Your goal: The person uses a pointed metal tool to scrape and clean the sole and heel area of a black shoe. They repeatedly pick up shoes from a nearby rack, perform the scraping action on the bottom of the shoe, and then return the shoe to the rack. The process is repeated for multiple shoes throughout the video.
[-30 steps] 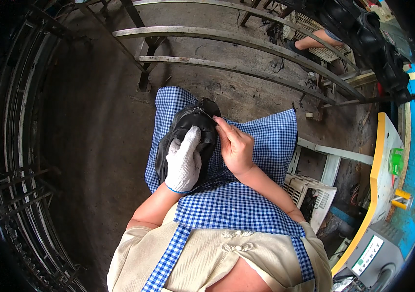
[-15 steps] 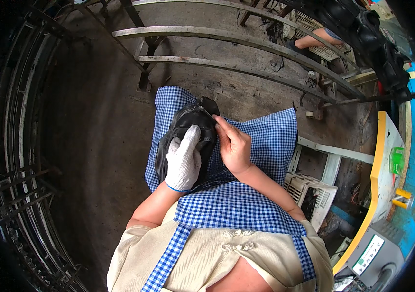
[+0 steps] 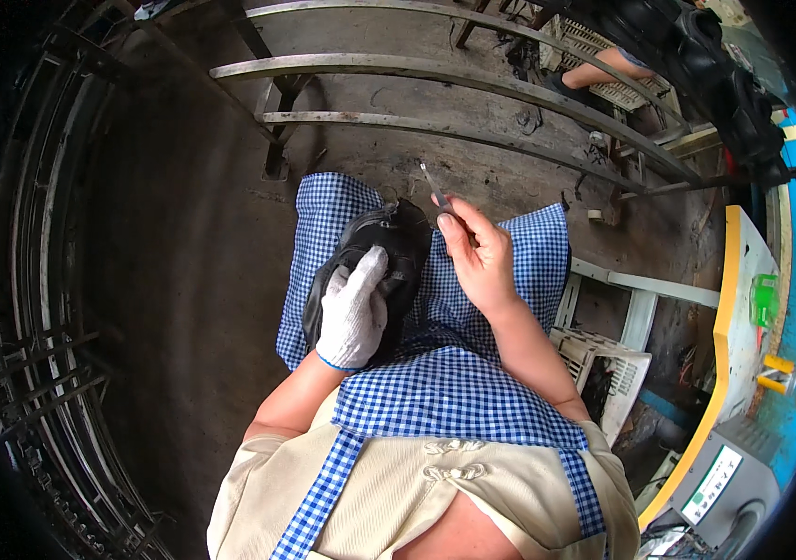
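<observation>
A black leather shoe (image 3: 384, 238) lies on my lap over a blue-and-white checked apron (image 3: 528, 247). My left hand (image 3: 356, 313), in a white knit glove, is closed round the shoe with the thumb along its top. Bare and raised to the right of the shoe, my right hand (image 3: 482, 252) pinches a slim metal hand tool (image 3: 432, 185) with a dark grip. The tool's thin tip points up and away from me, apart from the shoe; its exact kind is too small to tell. The underside of the shoe is hidden.
Metal rack rails (image 3: 454, 73) cross the space ahead, and black shoes (image 3: 706, 75) sit at far right. Another person's leg (image 3: 598, 67) shows beyond the rails. A yellow-edged table (image 3: 729, 280) stands right, above a white plastic crate (image 3: 617, 373). Another metal rack (image 3: 34, 280) lines the left.
My right hand has lifted off the shoe and moved right, bringing the slim tool clear into the open. My left hand keeps its hold, with the shoe shifted slightly right.
</observation>
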Tool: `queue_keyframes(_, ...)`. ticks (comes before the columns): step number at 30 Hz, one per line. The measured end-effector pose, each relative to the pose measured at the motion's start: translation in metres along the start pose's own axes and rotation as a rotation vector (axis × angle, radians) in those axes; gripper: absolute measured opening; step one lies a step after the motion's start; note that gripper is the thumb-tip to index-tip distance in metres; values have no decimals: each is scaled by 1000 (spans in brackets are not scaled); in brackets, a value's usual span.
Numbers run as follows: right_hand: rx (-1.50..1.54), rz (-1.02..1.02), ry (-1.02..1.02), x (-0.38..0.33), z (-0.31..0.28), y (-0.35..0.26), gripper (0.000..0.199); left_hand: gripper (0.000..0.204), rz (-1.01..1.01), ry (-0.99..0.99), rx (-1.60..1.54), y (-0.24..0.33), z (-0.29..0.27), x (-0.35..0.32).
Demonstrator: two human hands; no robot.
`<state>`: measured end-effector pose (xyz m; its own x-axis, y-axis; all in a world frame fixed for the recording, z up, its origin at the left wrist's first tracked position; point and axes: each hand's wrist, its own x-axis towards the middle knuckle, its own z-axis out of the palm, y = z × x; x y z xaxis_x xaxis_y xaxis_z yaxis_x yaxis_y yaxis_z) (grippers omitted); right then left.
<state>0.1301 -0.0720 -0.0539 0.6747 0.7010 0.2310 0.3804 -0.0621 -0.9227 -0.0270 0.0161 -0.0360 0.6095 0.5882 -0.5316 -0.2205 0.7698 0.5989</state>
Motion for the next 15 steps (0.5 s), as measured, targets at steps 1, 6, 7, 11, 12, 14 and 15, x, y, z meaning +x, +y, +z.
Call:
queue_keyframes(1, -40, -25, -46, 2, -6, -4, 23, 28, -3, 21, 8, 0, 1, -1)
queue_keyframes(6, -365, -177, -265, -3, -32, -27, 29, 28, 27, -74, -53, 2, 2, 0)
queue_keyframes(7, -430, -213, -272, -9, -35, -28, 33, 28, 38, -86, -64, 3, 5, -1)
queue_keyframes(11, -537, -286, -264, -17, -38, -32, 35, 28, 37, -107, -67, 2, 4, 1)
queue_keyframes(12, -553, -293, -263, -17, -37, -31, 35, 28, 24, -99, -55, 1, 3, 1)
queue_keyframes(14, -585, -309, -255, -18, -35, -30, 35, 28, 0, -86, -26, 2, 0, 0)
queue_keyframes(15, -579, -308, -243, -19, -34, -29, 36, 28, 10, -94, -31, 2, 2, 0)
